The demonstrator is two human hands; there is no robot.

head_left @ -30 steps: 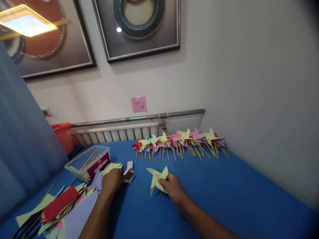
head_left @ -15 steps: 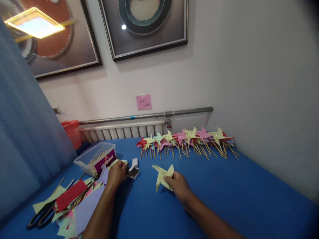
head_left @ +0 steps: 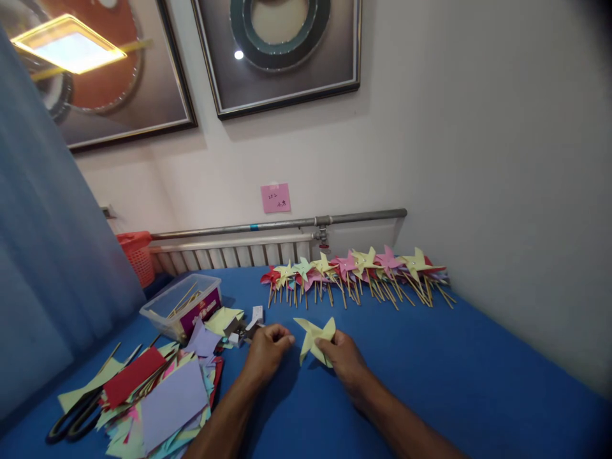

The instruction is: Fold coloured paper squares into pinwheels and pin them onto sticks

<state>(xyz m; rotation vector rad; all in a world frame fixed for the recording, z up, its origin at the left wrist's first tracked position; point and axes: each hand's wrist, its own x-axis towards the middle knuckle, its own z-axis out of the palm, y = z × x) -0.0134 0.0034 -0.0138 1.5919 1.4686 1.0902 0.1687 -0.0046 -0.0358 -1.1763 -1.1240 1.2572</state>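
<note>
My right hand (head_left: 343, 358) pinches a folded yellow paper pinwheel (head_left: 312, 336) against the blue table (head_left: 430, 376). My left hand (head_left: 266, 349) sits just left of it, fingertips pinched together and pointing toward the pinwheel; whatever they hold is too small to make out. A small open box (head_left: 246, 326) lies just behind the left hand. A row of finished pinwheels on sticks (head_left: 356, 271) lies along the far edge by the wall.
A clear plastic tub of sticks (head_left: 182, 305) stands at the left. Loose coloured paper sheets (head_left: 162, 395) and black scissors (head_left: 71, 417) lie at the near left. A radiator (head_left: 229, 255) and pipe run behind the table; an orange basket (head_left: 136, 255) stands far left.
My left hand has left the small box and moved right, close to the yellow pinwheel, with fingertips pinched. My right hand has kept hold of the pinwheel.
</note>
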